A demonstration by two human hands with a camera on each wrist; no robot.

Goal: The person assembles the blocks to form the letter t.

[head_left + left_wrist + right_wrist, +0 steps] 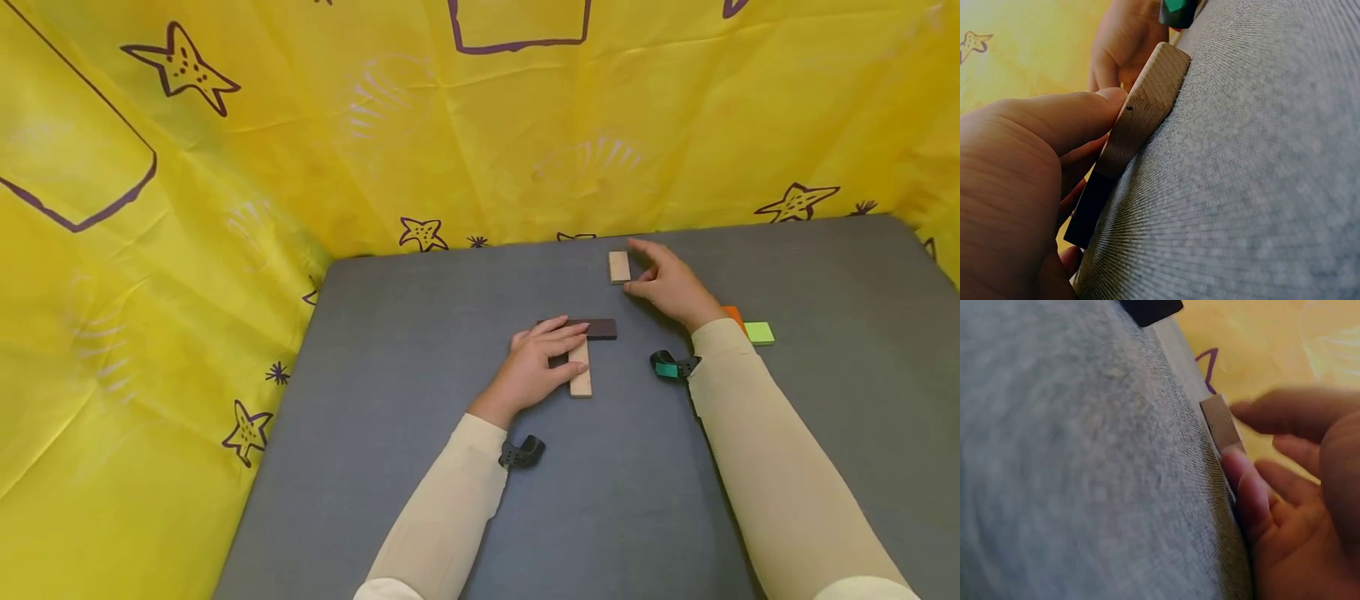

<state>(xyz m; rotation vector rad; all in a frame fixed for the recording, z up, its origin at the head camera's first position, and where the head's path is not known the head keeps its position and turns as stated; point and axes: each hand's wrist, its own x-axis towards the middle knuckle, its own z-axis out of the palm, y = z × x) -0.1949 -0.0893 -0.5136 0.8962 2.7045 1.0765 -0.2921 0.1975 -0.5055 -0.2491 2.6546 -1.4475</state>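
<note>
Resting across dark plank (pixel 602 329), left hand (pixel 527 367), fingers slightly apart, thumb on long pale block (pixel 581 382) butting plank's near side; small pale block (pixel 618 267) beyond plank, rightward, right hand (pixel 672 287) beside it, thumb and forefinger parted, contact unclear; orange block (pixel 735 317), green block (pixel 761 333) right of plank

Three flat blocks, two pale and one dark, on a grey table (pixel 390 400).
The dark brown block (pixel 602 330) lies crosswise; the long pale wooden block (pixel 581 385) runs from its near side, roughly a T, both under the left hand's (pixel 528 371) fingers. Farther back, the short pale block (pixel 618 267) lies beside the right hand's (pixel 669 286) thumb and forefinger.
</note>
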